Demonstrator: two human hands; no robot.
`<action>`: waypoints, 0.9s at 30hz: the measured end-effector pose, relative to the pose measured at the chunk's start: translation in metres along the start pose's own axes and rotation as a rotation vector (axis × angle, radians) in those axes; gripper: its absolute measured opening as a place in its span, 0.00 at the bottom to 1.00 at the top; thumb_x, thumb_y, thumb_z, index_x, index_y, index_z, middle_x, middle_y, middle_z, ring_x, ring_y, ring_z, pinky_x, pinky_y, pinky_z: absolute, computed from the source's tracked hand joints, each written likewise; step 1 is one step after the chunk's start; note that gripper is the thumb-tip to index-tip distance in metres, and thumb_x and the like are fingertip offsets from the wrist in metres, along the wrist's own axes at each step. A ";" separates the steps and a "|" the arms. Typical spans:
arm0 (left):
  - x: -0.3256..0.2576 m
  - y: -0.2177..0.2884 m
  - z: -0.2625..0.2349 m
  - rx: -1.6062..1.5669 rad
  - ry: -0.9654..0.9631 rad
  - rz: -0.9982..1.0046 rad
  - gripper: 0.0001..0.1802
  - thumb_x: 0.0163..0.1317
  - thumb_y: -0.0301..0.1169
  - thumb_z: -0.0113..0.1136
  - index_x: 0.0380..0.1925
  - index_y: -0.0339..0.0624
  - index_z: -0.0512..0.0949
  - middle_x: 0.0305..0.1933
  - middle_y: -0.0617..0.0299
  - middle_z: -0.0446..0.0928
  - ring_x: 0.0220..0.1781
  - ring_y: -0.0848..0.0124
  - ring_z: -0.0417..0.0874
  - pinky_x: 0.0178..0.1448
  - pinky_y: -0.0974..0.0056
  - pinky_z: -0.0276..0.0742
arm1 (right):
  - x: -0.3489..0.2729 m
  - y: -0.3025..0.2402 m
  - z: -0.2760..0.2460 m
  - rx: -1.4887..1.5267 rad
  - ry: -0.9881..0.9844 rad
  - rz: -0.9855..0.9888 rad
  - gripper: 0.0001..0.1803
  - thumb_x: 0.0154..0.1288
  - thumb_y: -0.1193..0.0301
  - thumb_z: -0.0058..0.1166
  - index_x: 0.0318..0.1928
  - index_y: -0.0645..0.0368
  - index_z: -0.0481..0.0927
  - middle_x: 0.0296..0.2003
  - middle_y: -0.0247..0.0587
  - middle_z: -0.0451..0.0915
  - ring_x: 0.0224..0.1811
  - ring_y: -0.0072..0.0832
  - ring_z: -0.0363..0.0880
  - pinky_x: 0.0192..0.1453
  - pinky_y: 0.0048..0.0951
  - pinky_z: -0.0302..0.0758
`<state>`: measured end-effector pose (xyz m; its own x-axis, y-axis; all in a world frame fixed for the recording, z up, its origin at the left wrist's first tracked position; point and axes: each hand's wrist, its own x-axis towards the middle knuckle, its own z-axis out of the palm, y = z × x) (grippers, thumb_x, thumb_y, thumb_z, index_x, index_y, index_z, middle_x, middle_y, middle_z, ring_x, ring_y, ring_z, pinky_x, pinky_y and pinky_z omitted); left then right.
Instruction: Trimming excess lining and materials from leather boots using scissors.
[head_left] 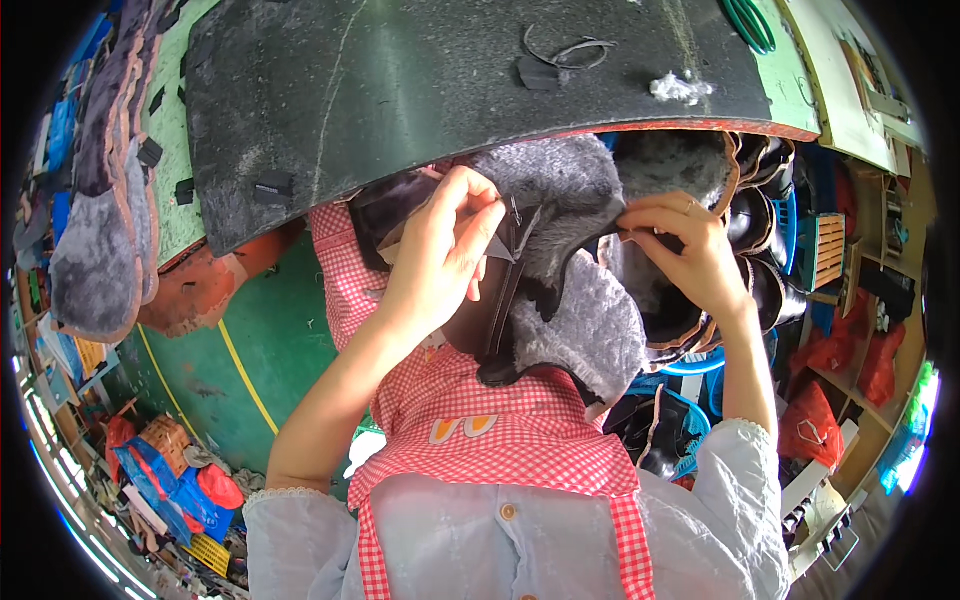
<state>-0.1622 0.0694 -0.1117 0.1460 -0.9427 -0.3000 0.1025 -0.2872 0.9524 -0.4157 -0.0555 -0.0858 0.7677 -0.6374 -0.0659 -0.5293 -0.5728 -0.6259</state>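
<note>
A wide dark table (420,90) fills the top, grey fleece pieces (90,260) stacked at its left end. Just below its edge, the left hand (445,250) and right hand (685,250) each pinch a grey fleece-lined boot upper (570,260). Red bags (850,370) sit on right-hand shelves; a blue basket (690,365) holds dark pieces.

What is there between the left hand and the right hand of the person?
In the head view, the grey fleece-lined piece spans the gap between the left hand and the right hand; both hands pinch it, and a dark strip hangs down there.
</note>
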 end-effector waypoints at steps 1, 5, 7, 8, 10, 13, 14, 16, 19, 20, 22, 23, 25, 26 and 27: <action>0.002 -0.002 0.002 0.010 -0.010 -0.010 0.06 0.71 0.29 0.51 0.39 0.39 0.68 0.27 0.66 0.71 0.15 0.84 0.69 0.14 0.76 0.66 | 0.001 0.003 0.005 -0.046 0.046 -0.024 0.12 0.53 0.80 0.63 0.41 0.60 0.84 0.44 0.42 0.83 0.48 0.39 0.80 0.54 0.35 0.76; 0.005 -0.006 0.006 0.031 -0.035 -0.037 0.06 0.71 0.29 0.51 0.39 0.38 0.67 0.32 0.63 0.72 0.16 0.82 0.71 0.15 0.75 0.69 | 0.005 0.014 0.021 -0.083 0.067 -0.094 0.13 0.49 0.78 0.65 0.39 0.60 0.83 0.41 0.41 0.83 0.45 0.40 0.80 0.52 0.35 0.75; 0.006 -0.006 0.005 0.039 -0.026 -0.041 0.06 0.71 0.29 0.51 0.39 0.38 0.67 0.30 0.64 0.71 0.16 0.82 0.71 0.15 0.75 0.68 | 0.004 0.018 0.023 -0.129 0.055 -0.087 0.12 0.48 0.76 0.65 0.37 0.58 0.82 0.37 0.38 0.82 0.42 0.38 0.79 0.50 0.35 0.75; 0.005 -0.005 0.003 0.047 -0.024 -0.040 0.06 0.71 0.29 0.51 0.39 0.38 0.67 0.29 0.64 0.71 0.15 0.82 0.71 0.14 0.75 0.68 | 0.003 0.019 0.024 -0.183 0.042 -0.079 0.11 0.48 0.74 0.66 0.34 0.56 0.80 0.33 0.34 0.82 0.39 0.36 0.79 0.48 0.35 0.75; 0.005 -0.005 0.000 0.048 -0.011 -0.045 0.06 0.71 0.29 0.51 0.39 0.38 0.67 0.26 0.65 0.71 0.15 0.82 0.71 0.14 0.75 0.69 | 0.000 0.022 0.032 -0.195 0.080 -0.089 0.11 0.46 0.76 0.66 0.33 0.57 0.80 0.32 0.36 0.81 0.38 0.36 0.78 0.46 0.35 0.74; 0.001 -0.001 -0.003 0.092 0.018 -0.062 0.06 0.71 0.29 0.51 0.39 0.38 0.67 0.27 0.65 0.72 0.16 0.82 0.73 0.14 0.75 0.69 | -0.002 0.022 0.037 -0.170 0.130 -0.060 0.11 0.45 0.77 0.66 0.31 0.59 0.80 0.30 0.38 0.79 0.36 0.36 0.78 0.45 0.34 0.74; 0.000 0.000 -0.004 0.096 0.023 -0.063 0.06 0.71 0.29 0.51 0.39 0.38 0.67 0.27 0.65 0.72 0.16 0.82 0.73 0.14 0.75 0.69 | -0.002 0.021 0.038 -0.136 0.140 -0.020 0.10 0.45 0.78 0.65 0.31 0.59 0.80 0.30 0.38 0.79 0.35 0.36 0.77 0.44 0.34 0.74; -0.001 0.000 -0.005 0.099 0.053 -0.061 0.06 0.71 0.29 0.51 0.39 0.38 0.67 0.27 0.64 0.73 0.15 0.81 0.73 0.15 0.75 0.70 | -0.001 0.017 0.034 -0.056 0.096 0.002 0.10 0.47 0.79 0.65 0.33 0.59 0.81 0.30 0.38 0.79 0.35 0.34 0.76 0.44 0.32 0.73; -0.006 -0.002 -0.013 0.027 0.059 -0.096 0.05 0.71 0.28 0.51 0.40 0.38 0.68 0.32 0.65 0.73 0.21 0.81 0.76 0.20 0.75 0.75 | 0.001 0.016 0.026 0.051 0.047 0.008 0.09 0.47 0.77 0.66 0.32 0.58 0.83 0.30 0.36 0.78 0.37 0.33 0.74 0.46 0.32 0.70; -0.009 -0.001 -0.015 -0.073 0.026 -0.115 0.05 0.71 0.28 0.52 0.40 0.39 0.69 0.35 0.65 0.73 0.26 0.81 0.77 0.23 0.74 0.79 | 0.002 0.011 0.025 0.107 0.047 0.015 0.09 0.47 0.75 0.67 0.32 0.56 0.84 0.31 0.34 0.78 0.39 0.33 0.74 0.49 0.33 0.68; -0.016 0.006 -0.021 -0.163 -0.051 -0.134 0.04 0.70 0.28 0.53 0.40 0.40 0.70 0.41 0.67 0.70 0.38 0.81 0.76 0.33 0.71 0.86 | 0.007 -0.011 0.022 0.086 0.134 -0.126 0.12 0.45 0.73 0.69 0.32 0.53 0.83 0.37 0.32 0.79 0.46 0.34 0.73 0.56 0.37 0.65; -0.020 0.011 -0.023 -0.172 -0.056 -0.140 0.04 0.70 0.28 0.53 0.40 0.40 0.70 0.40 0.67 0.70 0.38 0.81 0.76 0.34 0.70 0.86 | 0.013 -0.025 0.023 0.113 0.173 -0.213 0.12 0.46 0.72 0.69 0.33 0.53 0.81 0.40 0.31 0.79 0.48 0.34 0.73 0.59 0.38 0.63; -0.030 0.020 -0.028 -0.186 -0.085 -0.159 0.05 0.71 0.28 0.53 0.40 0.40 0.70 0.41 0.67 0.70 0.40 0.81 0.75 0.35 0.69 0.87 | 0.029 -0.053 0.023 0.137 0.168 -0.342 0.11 0.50 0.73 0.67 0.35 0.53 0.78 0.42 0.30 0.82 0.51 0.34 0.75 0.63 0.41 0.59; -0.035 0.025 -0.029 -0.212 -0.091 -0.166 0.05 0.70 0.28 0.53 0.41 0.40 0.70 0.41 0.67 0.70 0.40 0.81 0.75 0.35 0.69 0.87 | 0.032 -0.063 0.025 0.136 0.138 -0.360 0.11 0.51 0.72 0.66 0.36 0.52 0.80 0.39 0.28 0.82 0.50 0.31 0.76 0.64 0.42 0.58; -0.039 0.029 -0.031 -0.239 -0.098 -0.174 0.05 0.70 0.28 0.53 0.41 0.40 0.70 0.41 0.67 0.70 0.41 0.81 0.75 0.36 0.68 0.87 | 0.036 -0.073 0.026 0.153 0.079 -0.370 0.11 0.51 0.72 0.66 0.37 0.52 0.81 0.37 0.27 0.82 0.47 0.28 0.77 0.65 0.44 0.58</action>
<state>-0.1348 0.1029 -0.0743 0.0115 -0.8979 -0.4400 0.3479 -0.4090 0.8436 -0.3396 -0.0231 -0.0630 0.8629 -0.4440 0.2415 -0.1585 -0.6914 -0.7049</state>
